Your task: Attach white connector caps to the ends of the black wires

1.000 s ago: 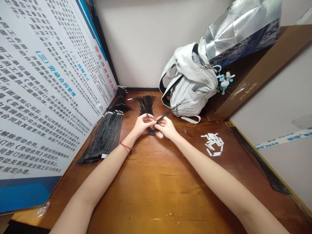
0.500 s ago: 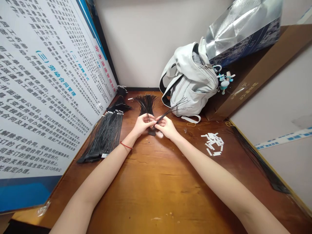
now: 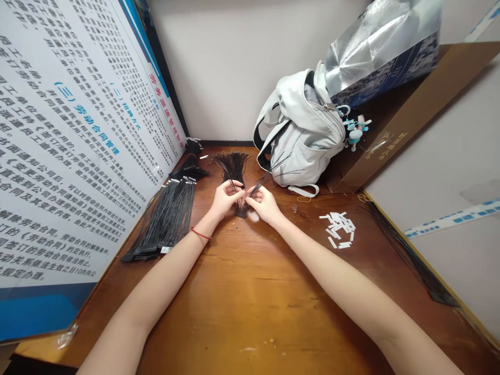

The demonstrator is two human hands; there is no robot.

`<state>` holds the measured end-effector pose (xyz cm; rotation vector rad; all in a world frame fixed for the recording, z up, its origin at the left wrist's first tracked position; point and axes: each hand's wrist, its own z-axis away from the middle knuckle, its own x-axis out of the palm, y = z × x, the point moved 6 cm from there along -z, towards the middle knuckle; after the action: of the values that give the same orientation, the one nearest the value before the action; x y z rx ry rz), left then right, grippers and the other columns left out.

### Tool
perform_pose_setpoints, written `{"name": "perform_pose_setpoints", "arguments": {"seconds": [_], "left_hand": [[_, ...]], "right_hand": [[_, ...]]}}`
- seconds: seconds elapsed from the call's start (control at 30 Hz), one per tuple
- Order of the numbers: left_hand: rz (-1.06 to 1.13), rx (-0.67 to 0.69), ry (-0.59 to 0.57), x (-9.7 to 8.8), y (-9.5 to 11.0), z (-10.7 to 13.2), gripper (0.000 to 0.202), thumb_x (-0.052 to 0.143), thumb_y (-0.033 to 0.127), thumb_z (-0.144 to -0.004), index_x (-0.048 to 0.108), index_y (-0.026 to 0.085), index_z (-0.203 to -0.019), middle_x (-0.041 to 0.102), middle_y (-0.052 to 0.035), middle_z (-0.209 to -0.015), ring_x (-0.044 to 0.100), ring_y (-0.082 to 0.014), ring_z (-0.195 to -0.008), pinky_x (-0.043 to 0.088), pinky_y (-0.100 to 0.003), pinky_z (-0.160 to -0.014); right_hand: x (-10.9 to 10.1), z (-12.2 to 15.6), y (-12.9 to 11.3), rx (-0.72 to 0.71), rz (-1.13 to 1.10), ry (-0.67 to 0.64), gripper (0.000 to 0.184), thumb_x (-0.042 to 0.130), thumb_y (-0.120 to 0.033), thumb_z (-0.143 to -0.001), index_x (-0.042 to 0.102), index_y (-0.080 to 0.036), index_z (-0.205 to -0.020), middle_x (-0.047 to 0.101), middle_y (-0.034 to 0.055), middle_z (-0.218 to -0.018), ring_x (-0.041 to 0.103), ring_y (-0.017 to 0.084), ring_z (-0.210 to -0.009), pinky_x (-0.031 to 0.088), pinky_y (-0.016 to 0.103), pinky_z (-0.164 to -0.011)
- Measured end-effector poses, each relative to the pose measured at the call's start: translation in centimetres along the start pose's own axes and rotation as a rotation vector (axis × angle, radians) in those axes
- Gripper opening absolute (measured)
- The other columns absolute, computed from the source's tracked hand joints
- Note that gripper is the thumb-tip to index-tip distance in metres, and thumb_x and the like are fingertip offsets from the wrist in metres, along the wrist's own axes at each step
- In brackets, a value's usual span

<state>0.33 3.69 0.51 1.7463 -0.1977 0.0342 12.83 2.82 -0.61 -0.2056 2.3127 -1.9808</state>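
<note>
My left hand and my right hand meet at the far middle of a wooden table. Both pinch a small bundle of thin black wires that fans out up and to the right; its black connector end sits between my fingertips. A second black wire bundle lies on the table just behind my left hand. A red string circles my left wrist.
A big printed poster board leans along the left edge, with rows of black wire harnesses laid beside it. A grey backpack, a foil bag and a brown cardboard box stand at the back right. Small white strips lie to the right.
Both hands have stayed together on the wire bundle; the fanned wires have tilted slightly. The whole view has shifted a little.
</note>
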Motion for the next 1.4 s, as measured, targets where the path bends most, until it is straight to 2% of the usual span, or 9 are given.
{"name": "perform_pose_setpoints", "arguments": {"seconds": [0.2, 0.43, 0.63, 0.7, 0.8, 0.97, 1.13, 1.27, 1.4], "left_hand": [[0.122, -0.024, 0.066, -0.6, -0.5, -0.3, 0.033, 0.062, 0.016, -0.055, 0.043, 0.018, -0.082, 0.049, 0.0074, -0.063, 0.045, -0.0048, -0.046, 0.038, -0.017, -0.044], [0.103, -0.03, 0.058, -0.7, -0.6, -0.5, 0.033, 0.062, 0.015, -0.056, 0.054, 0.015, -0.088, 0.049, 0.0057, -0.061, 0.044, -0.0046, -0.052, 0.034, -0.017, -0.05], [0.215, -0.054, 0.212, -1.7, -1.0, -0.8, 0.026, 0.062, 0.02, -0.063, 0.055, 0.015, -0.088, 0.05, 0.0046, -0.06, 0.048, -0.0058, -0.053, 0.037, -0.018, -0.053], [0.248, -0.053, 0.267, -2.0, -1.1, -0.8, 0.022, 0.062, 0.024, -0.066, 0.055, 0.015, -0.085, 0.05, 0.0042, -0.06, 0.048, -0.0056, -0.053, 0.038, -0.018, -0.053], [0.162, -0.031, 0.218, -1.6, -0.8, -0.8, 0.021, 0.064, 0.029, -0.067, 0.057, 0.015, -0.081, 0.05, 0.0035, -0.058, 0.047, -0.0061, -0.051, 0.038, -0.019, -0.051], [-0.115, -0.013, -0.081, 0.7, -0.5, -0.2, 0.025, 0.067, 0.036, -0.067, 0.06, 0.014, -0.077, 0.052, 0.0023, -0.055, 0.044, -0.0072, -0.044, 0.035, -0.02, -0.044], [-0.309, 0.042, -0.267, 2.2, -0.5, 0.5, 0.025, 0.062, 0.036, -0.073, 0.062, 0.012, -0.079, 0.06, -0.0018, -0.065, 0.05, -0.0089, -0.053, 0.039, -0.02, -0.051], [-0.35, 0.047, -0.319, 2.5, -0.6, 0.6, 0.024, 0.062, 0.035, -0.073, 0.062, 0.012, -0.079, 0.063, -0.0027, -0.069, 0.053, -0.0099, -0.058, 0.042, -0.021, -0.057], [-0.141, -0.047, -0.184, 1.4, -0.8, 0.0, 0.036, 0.061, 0.041, -0.074, 0.061, 0.013, -0.096, 0.066, -0.0051, -0.075, 0.056, -0.0108, -0.058, 0.042, -0.021, -0.054]], "right_hand": [[0.4, 0.1, -0.2, 0.024, 0.023, -0.067, 0.013, 0.058, -0.018, -0.06, 0.048, -0.019, -0.068, 0.055, -0.0043, -0.06, 0.057, 0.012, -0.057, 0.048, 0.024, -0.06], [1.2, 0.4, -0.6, 0.07, 0.058, -0.186, 0.004, 0.048, -0.02, -0.065, 0.052, -0.018, -0.065, 0.048, -0.0068, -0.045, 0.043, 0.007, -0.039, 0.038, 0.018, -0.042], [2.3, 1.4, -0.8, 0.11, 0.138, -0.387, 0.012, 0.048, -0.016, -0.066, 0.059, -0.016, -0.069, 0.056, -0.0032, -0.049, 0.053, 0.01, -0.047, 0.043, 0.02, -0.049], [2.5, 1.5, -1.0, 0.081, 0.145, -0.402, 0.012, 0.051, -0.017, -0.066, 0.061, -0.015, -0.071, 0.06, -0.0016, -0.055, 0.056, 0.011, -0.053, 0.045, 0.022, -0.055], [1.7, 1.1, -1.2, 0.033, 0.047, -0.269, 0.012, 0.06, -0.021, -0.063, 0.061, -0.016, -0.074, 0.062, -0.0012, -0.065, 0.058, 0.012, -0.061, 0.047, 0.024, -0.063], [-1.1, -0.2, -0.3, 0.069, -0.336, 0.101, 0.023, 0.071, -0.031, -0.059, 0.057, -0.019, -0.074, 0.056, -0.0039, -0.062, 0.053, 0.009, -0.056, 0.046, 0.022, -0.057], [-1.4, -0.5, -0.2, 0.093, -0.468, 0.154, 0.033, 0.078, -0.038, -0.053, 0.062, -0.017, -0.073, 0.046, -0.0062, -0.052, 0.039, 0.006, -0.046, 0.034, 0.019, -0.042], [-1.1, -0.2, -0.6, 0.076, -0.471, 0.167, 0.033, 0.08, -0.038, -0.051, 0.064, -0.016, -0.069, 0.043, -0.0064, -0.051, 0.035, 0.005, -0.046, 0.028, 0.019, -0.04], [-1.4, -0.1, -0.3, 0.089, -0.462, 0.225, 0.032, 0.081, -0.037, -0.047, 0.063, -0.017, -0.064, 0.048, -0.005, -0.057, 0.039, 0.006, -0.05, 0.03, 0.019, -0.043]]}}
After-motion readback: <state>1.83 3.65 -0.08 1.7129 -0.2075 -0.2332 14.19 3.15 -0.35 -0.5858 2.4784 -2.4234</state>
